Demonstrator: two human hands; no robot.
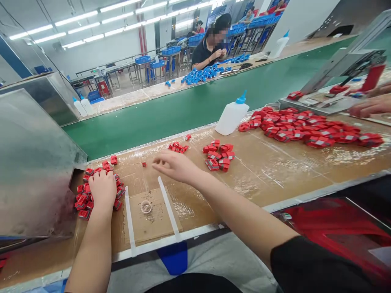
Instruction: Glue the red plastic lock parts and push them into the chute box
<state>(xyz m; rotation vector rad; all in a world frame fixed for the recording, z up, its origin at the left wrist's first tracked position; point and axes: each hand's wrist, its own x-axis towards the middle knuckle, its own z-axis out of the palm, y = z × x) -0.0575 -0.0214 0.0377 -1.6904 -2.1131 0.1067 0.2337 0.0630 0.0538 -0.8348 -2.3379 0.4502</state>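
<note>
My left hand (103, 188) lies palm down over a pile of small red plastic parts (82, 200) with grey sections. Its fingers are slightly apart and touch the pile; what lies under the palm is hidden. My right hand (171, 163) hovers above the table, fingers loosely bent and a gap beside the thumb, with nothing visible in it. Left of it sits a tiny red piece (144, 164). Just beyond is a cluster of small red pieces (178, 147), and to its right a group of larger red parts (218, 155).
A small cup (146, 206) with a thin stick stands on cardboard (152, 224) between white tape strips. A white bottle (232, 118) stands near a large red heap (299, 125). A metal panel (33, 162) borders the left. Another person's hand (371, 106) is beside a press at right.
</note>
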